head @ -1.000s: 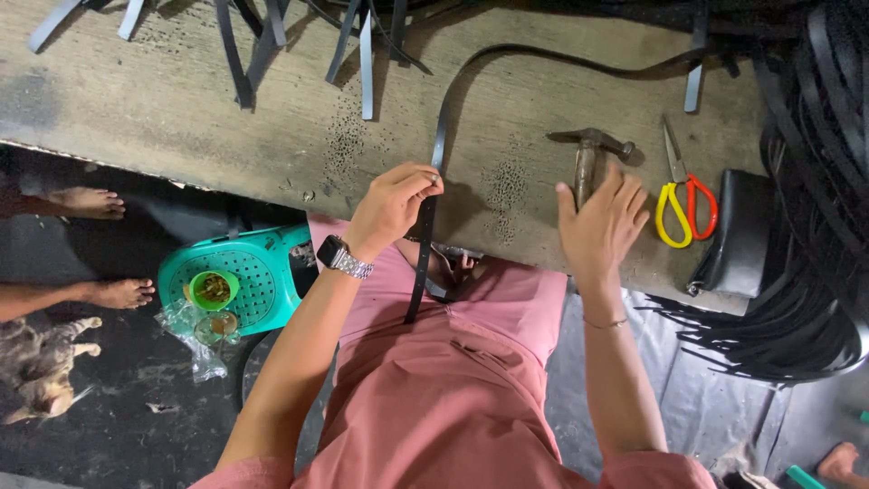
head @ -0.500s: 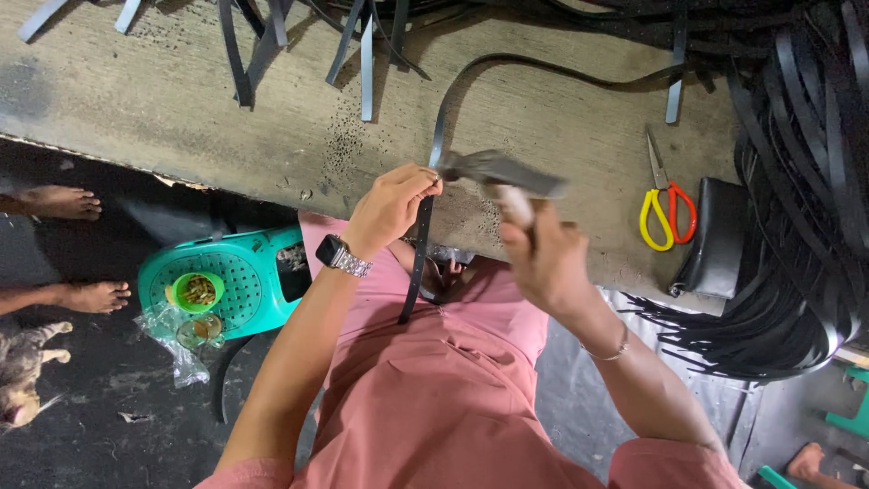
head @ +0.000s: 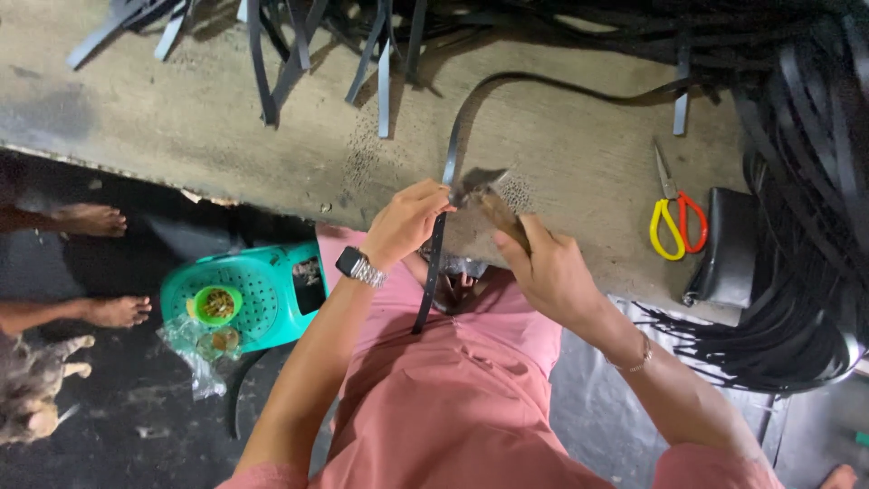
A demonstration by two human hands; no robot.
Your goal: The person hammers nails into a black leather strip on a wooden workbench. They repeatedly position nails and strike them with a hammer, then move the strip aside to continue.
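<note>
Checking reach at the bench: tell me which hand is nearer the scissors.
Right. The right hand, gripping a hammer, is nearer the yellow-and-red scissors, which lie apart on its outer side. The left hand pinches the black strap, farther away.

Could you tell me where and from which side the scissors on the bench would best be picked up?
Probably by the handle loops. The scissors lie flat on the workbench, yellow and red loops toward the person and blades pointing away, so a hand coming from the near edge would likely meet the loops first, clear of the tips.
</note>
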